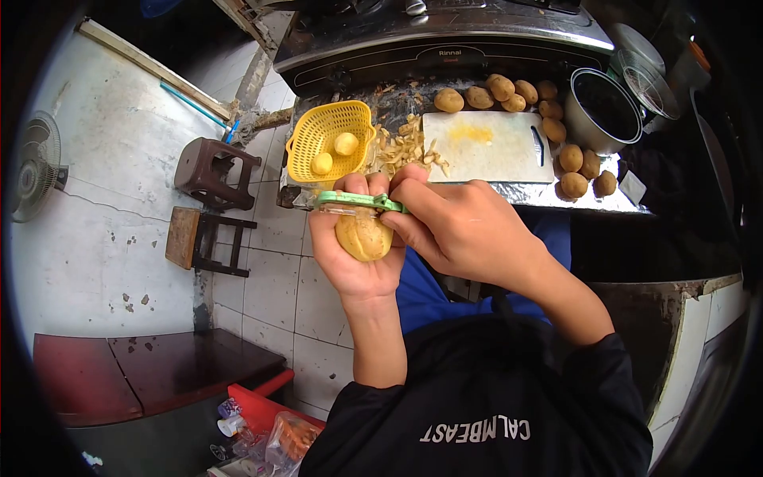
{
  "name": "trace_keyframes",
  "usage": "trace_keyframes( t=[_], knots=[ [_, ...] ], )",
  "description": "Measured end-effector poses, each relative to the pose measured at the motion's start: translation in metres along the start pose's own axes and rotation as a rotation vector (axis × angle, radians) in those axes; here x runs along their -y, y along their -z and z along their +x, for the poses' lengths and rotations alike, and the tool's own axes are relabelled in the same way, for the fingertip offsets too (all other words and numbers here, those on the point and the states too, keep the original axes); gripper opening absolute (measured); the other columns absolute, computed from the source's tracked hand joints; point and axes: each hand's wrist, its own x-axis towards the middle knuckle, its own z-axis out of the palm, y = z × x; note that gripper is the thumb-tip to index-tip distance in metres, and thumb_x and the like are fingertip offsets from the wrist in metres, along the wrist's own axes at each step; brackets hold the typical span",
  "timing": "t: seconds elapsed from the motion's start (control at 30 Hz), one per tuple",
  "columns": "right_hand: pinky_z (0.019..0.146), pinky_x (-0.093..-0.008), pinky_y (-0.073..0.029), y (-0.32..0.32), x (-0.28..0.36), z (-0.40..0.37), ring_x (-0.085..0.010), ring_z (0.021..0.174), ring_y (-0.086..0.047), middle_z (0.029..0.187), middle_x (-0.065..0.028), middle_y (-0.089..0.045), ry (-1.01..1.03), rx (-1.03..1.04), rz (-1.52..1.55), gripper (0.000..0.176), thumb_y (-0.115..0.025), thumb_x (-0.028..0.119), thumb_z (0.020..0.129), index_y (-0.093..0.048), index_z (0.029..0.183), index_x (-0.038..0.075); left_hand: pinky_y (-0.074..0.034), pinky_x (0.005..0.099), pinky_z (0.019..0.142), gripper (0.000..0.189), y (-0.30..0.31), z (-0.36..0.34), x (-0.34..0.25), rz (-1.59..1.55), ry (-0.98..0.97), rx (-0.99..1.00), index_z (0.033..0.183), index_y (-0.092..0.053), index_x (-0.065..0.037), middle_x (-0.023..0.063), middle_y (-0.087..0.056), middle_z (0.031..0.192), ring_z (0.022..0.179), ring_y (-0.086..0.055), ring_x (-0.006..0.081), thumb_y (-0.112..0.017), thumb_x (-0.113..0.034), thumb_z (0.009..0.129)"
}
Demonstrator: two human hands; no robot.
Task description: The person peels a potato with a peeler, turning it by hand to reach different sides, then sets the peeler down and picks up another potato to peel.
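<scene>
A partly peeled potato rests in the palm of my left hand, with the fingers curled behind it. My right hand grips a green peeler, whose blade lies across the top of the potato. Patches of brownish skin still show on the pale yellow flesh. Beyond my hands, a yellow basket holds two peeled potatoes. Potato peels lie heaped between the basket and a white cutting board, which carries a yellow stain.
Several unpeeled potatoes line the board's back and right side. A metal pot stands at the right, near a wire strainer. Behind is a Rinnai stove. Stools and a wall fan are at left.
</scene>
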Motion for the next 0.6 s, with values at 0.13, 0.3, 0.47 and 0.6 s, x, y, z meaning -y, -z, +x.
trace_keyframes(
  t=[0.13,0.3,0.47,0.6],
  knots=[
    [0.045,-0.0412,-0.050,0.003,0.001,-0.001,-0.0337,0.047,-0.060,0.058,-0.0123,-0.059,-0.009,0.009,-0.022,0.024,-0.058,0.028,0.092,-0.056,0.087,0.004,-0.024,0.0581,0.114,0.036,-0.002,-0.002,0.001,0.034,-0.004,-0.020,0.096,-0.059,-0.005,0.0143,-0.061,0.111,0.130,-0.043,0.0429,-0.039,-0.034,0.092],
    [0.045,-0.0415,-0.050,0.005,0.004,-0.003,-0.0336,0.048,-0.060,0.057,-0.0122,-0.058,-0.032,0.033,-0.007,0.025,-0.057,0.028,0.093,-0.056,0.093,0.003,-0.018,0.0574,0.117,0.046,0.013,-0.003,0.003,0.043,-0.014,0.117,0.111,-0.062,-0.003,0.0203,-0.057,0.130,0.137,-0.035,0.0423,-0.036,-0.035,0.090],
    [0.045,-0.0416,-0.050,0.001,0.008,0.005,-0.0328,0.048,-0.061,0.058,-0.0124,-0.059,-0.030,0.003,-0.023,0.028,-0.056,0.027,0.094,-0.056,0.103,0.001,-0.019,0.0531,0.118,0.052,0.013,-0.003,0.001,0.089,-0.055,0.208,0.121,-0.059,-0.001,0.0214,-0.058,0.128,0.139,-0.035,0.0371,-0.035,-0.034,0.088],
    [0.047,-0.0403,-0.047,-0.010,0.008,0.009,-0.0341,0.051,-0.059,0.063,-0.0143,-0.059,-0.097,-0.094,0.067,0.019,-0.061,0.018,0.092,-0.053,0.097,0.001,-0.021,0.0456,0.118,0.062,0.003,-0.003,0.010,0.282,-0.175,0.106,0.136,-0.047,0.000,0.0238,-0.051,0.136,0.137,-0.037,0.0326,-0.036,-0.036,0.086]
  ],
)
